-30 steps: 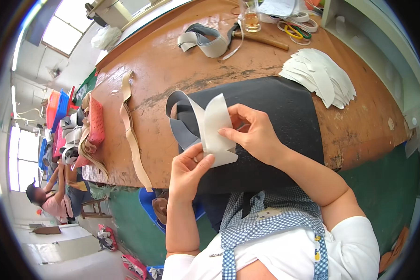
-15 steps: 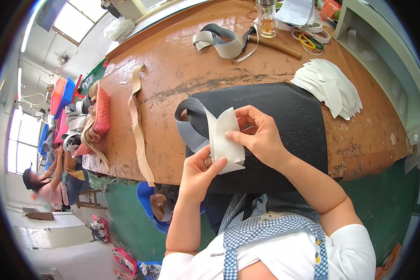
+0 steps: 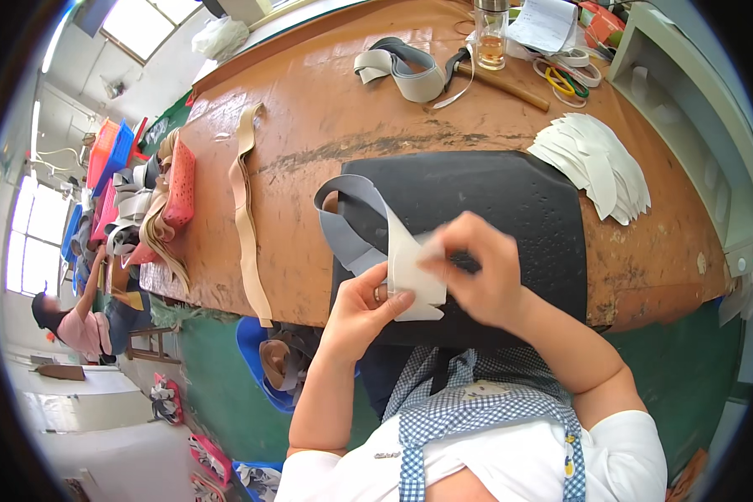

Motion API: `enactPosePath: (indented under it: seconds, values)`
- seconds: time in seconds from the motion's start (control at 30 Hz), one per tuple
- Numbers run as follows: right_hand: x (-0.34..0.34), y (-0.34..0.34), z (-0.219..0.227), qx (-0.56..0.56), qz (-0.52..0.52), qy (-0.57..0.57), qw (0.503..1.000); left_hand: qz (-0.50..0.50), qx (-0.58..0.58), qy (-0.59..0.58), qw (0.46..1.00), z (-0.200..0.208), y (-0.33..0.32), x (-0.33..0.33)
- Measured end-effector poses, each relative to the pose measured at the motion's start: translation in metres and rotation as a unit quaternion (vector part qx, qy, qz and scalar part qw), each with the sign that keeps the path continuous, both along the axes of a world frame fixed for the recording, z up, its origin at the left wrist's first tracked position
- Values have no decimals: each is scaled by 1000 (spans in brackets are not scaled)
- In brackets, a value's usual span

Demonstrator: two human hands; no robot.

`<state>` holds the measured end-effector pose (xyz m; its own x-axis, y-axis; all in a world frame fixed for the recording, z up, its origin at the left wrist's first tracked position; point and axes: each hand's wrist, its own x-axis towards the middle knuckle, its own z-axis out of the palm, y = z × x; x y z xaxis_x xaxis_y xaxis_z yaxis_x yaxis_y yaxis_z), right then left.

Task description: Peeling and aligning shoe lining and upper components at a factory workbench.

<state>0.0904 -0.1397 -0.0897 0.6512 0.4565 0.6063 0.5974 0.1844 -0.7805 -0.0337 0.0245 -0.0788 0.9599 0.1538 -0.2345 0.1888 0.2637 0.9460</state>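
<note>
My left hand [image 3: 366, 308] is closed on a looped strip, grey on its far part [image 3: 343, 238], with thumb and fingers pinching its near end. At that end is a white, curved-edged piece [image 3: 414, 284] with a notched lower corner. My right hand [image 3: 485, 263] is at the white piece's right side with fingers bent; its fingertips are smeared by motion, so their grip is unclear. Both hands are above a black mat [image 3: 527, 217] on the table. A fanned pile of similar white pieces [image 3: 598, 163] lies beyond the mat to the right.
On the brown table [image 3: 301, 142] lie a long beige strip [image 3: 244, 209], a coiled grey strip [image 3: 414, 79], a wooden-handled tool [image 3: 510, 88], scissors [image 3: 560, 81] and a glass bottle [image 3: 491, 42]. A pink basket [image 3: 181, 184] stands left; a grey shelf [image 3: 686, 125] right. A co-worker [image 3: 84, 330] is far left.
My right hand has shifted slightly right and down, its fingers now blurred at the white piece. My left hand keeps hold of the strip, which sits slightly farther right.
</note>
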Motion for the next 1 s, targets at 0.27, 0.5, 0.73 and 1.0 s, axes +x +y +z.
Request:
enactPosePath:
  seconds: [0.27,0.5,0.73,1.0]
  values:
    - [15,16,-7,-39,99,343,933,3,15,9,1000,3,4,-3]
    - [3,26,-12,-93,63,274,955,56,10,-8,998,6,-8,-7]
    - [15,28,-15,-39,97,494,863,194,21,-32,980,-5,-16,-5]
    - [16,27,-18,68,115,504,853,136,63,3,989,-2,-22,-10]
